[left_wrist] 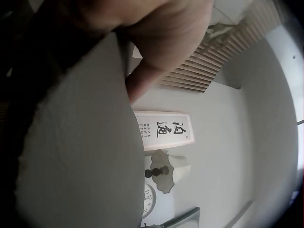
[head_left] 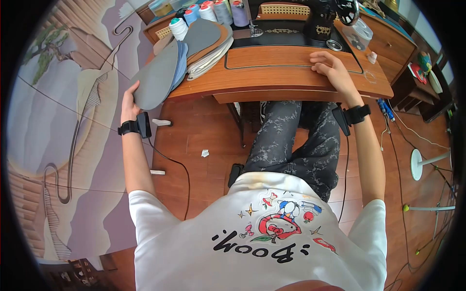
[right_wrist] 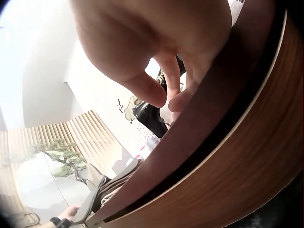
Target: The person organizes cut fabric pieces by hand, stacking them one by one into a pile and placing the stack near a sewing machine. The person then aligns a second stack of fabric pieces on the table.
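Observation:
At the table's left end, my left hand (head_left: 127, 104) pinches the near edge of a grey insole-shaped piece (head_left: 158, 77), its thumb along the rim. In the left wrist view this grey piece (left_wrist: 85, 137) fills much of the left side below the hand (left_wrist: 166, 40). Blue pieces (head_left: 181, 60) of similar outline show beneath it. Beside them lies a fanned stack with a grey piece (head_left: 201, 36) on top, then brown and white ones (head_left: 211, 60). My right hand (head_left: 333, 72) rests on the wooden tabletop (head_left: 276, 77), fingers loosely bent, holding nothing.
A black sewing machine (head_left: 320, 26) stands at the back of the table. Several thread spools (head_left: 206, 13) are at the back left, behind the stacks. A clear plastic tub (head_left: 358, 35) sits at the back right. Cables (head_left: 395, 145) trail over the floor at right.

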`<state>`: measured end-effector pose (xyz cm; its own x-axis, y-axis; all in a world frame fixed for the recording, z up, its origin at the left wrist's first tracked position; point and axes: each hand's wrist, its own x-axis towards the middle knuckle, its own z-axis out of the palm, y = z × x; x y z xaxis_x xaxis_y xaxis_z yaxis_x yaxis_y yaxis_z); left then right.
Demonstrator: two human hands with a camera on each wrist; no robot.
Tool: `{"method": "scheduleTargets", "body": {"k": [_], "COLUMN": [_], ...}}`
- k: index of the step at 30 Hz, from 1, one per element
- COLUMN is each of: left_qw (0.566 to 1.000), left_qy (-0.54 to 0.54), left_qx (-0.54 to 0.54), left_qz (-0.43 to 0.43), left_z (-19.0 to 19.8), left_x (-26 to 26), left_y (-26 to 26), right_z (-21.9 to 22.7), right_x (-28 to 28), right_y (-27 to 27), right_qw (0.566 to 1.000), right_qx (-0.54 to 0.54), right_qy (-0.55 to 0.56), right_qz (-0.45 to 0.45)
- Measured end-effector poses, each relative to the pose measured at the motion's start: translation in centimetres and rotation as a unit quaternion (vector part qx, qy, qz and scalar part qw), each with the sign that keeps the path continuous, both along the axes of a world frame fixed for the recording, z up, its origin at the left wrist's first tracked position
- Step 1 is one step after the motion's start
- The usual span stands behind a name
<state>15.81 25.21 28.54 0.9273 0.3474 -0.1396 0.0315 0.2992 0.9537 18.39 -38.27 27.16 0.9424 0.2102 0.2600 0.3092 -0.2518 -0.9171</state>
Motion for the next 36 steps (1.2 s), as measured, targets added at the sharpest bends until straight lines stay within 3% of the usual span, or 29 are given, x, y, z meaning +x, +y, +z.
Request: {"method": "scheduleTargets", "body": {"k": [3,7,11,13,16,20,21,22,24,26,31,33,34,35,36], "left_qw": [0.999,0.990,0.961,0.935,0.923,0.929,0.950,0.974,0.987,0.985,0.980,0.924,0.924,0.823,0.676], "left_qy": [-0.047,-0.139,-0.233,-0.284,-0.324,-0.285,-0.247,-0.163,-0.097,-0.051,-0.039,0.000,-0.002,-0.055,-0.106], "left_qx": [0.000,0.023,0.082,-0.036,-0.026,-0.087,-0.070,0.012,0.015,0.117,0.175,0.382,0.382,0.557,0.702], "left_qz": [-0.022,-0.013,-0.125,-0.212,-0.204,-0.222,-0.176,-0.157,-0.126,-0.115,-0.087,0.001,0.002,0.102,0.196], "left_z": [1.9,10.2,15.3,17.9,19.4,15.7,13.9,11.4,7.6,4.9,4.9,6.0,6.0,5.6,5.2], "left_x": [0.5,0.8,5.1,5.1,8.8,10.8,10.4,12.0,10.3,8.7,8.0,8.1,7.9,7.4,7.1], "left_y": [0.5,-5.8,-7.2,-13.3,-15.3,-15.8,-15.8,-12.8,-13.2,-12.4,-12.3,-13.2,-14.0,-14.9,-15.7], "right_z": [0.3,0.5,0.5,0.5,0.5,0.6,0.4,0.2,0.2,0.0,-0.3,-0.1,0.1,0.0,0.0], "right_x": [-0.4,-0.3,-0.3,-0.1,-0.4,-0.8,-0.8,-0.9,-0.9,-1.0,-1.0,-1.1,-1.1,-1.1,-1.1], "right_y": [0.3,0.3,0.3,0.1,0.1,0.0,-0.1,-0.2,-0.6,-0.6,-0.2,-0.1,-0.1,-0.1,0.0], "right_qw": [1.000,1.000,0.999,0.999,0.999,1.000,1.000,1.000,1.000,1.000,0.999,0.999,0.999,0.999,0.999], "right_qx": [0.006,-0.027,-0.030,-0.043,-0.037,-0.028,-0.007,0.015,0.020,0.020,0.029,0.024,0.023,0.021,0.020], "right_qy": [0.020,0.013,0.016,0.008,0.012,0.008,0.009,0.010,0.003,-0.006,-0.009,-0.004,-0.005,-0.007,-0.008], "right_qz": [0.005,-0.001,-0.001,-0.006,-0.004,-0.010,-0.011,-0.013,-0.013,-0.009,-0.015,-0.025,-0.025,-0.026,-0.026]}}
